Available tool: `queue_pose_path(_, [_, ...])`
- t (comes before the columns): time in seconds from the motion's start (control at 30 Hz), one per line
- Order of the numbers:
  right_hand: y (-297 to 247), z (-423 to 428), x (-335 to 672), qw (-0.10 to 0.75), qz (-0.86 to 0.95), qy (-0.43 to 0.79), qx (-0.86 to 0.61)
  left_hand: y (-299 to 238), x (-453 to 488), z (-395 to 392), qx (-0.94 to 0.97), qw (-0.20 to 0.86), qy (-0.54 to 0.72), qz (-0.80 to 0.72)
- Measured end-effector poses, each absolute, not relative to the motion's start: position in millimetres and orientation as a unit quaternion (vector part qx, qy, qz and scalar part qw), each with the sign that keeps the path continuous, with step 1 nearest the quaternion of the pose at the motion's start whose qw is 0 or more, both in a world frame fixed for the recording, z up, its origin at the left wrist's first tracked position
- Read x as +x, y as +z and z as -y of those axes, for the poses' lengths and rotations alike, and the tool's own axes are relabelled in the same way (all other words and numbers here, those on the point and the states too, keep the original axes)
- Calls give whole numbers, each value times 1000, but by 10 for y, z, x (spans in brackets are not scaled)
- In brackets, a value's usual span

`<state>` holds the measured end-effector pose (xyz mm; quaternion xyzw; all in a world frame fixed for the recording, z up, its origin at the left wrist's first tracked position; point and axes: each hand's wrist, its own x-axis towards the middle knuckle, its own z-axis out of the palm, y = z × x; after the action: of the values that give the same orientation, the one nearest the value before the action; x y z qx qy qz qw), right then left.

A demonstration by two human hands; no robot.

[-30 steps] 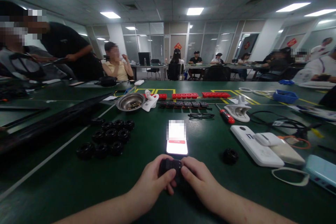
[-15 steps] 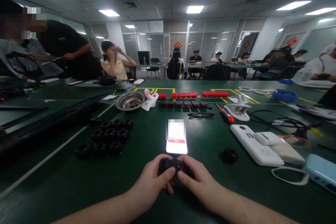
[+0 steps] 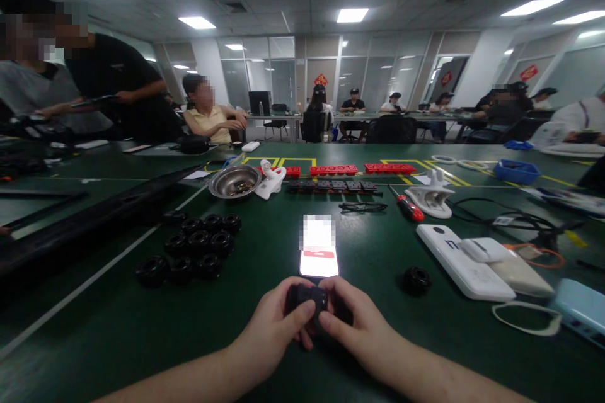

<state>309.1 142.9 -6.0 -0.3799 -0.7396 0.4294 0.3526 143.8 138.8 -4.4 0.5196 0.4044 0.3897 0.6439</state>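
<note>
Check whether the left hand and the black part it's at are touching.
Touching: the head view shows the left hand with its thumb lying against the black part.

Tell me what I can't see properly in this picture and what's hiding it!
All in the head view:
- Black part: much of it is hidden by the fingers.
- Phone: the top of its screen is blurred by blocky squares.
- Small bits in the metal bowl: too tiny to tell.
- Light-blue object: cut off by the right edge.
</note>
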Motion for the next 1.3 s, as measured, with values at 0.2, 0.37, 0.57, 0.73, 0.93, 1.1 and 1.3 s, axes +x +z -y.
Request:
queue_pose_path(0.2, [-55,-1436,3105,341,751,386,-412,-17,1426,-1368,518,646,380,-412])
queue_pose_path(0.37, [-88,-1454,3101,340,747,391,-416,-8,1427,-1380,514,652,367,-419])
queue_pose_path(0.57, [-83,-1440,3101,357,744,406,-393,-38,1440,-1388,519,649,377,-409])
queue_pose_path(0.73, [-52,-1447,3101,343,756,391,-397,-38,1437,-1370,519,651,375,-408])
queue_pose_path(0.93, [-70,-1438,3082,342,740,413,-405,-52,1427,-1383,519,644,378,-416])
queue_pose_path(1.1, [-45,-1425,3087,349,745,416,-388,-44,1437,-1379,518,643,386,-411])
queue_pose_path(1.3, [-60,-1437,3097,332,756,376,-421,-1,1434,-1373,509,651,369,-425])
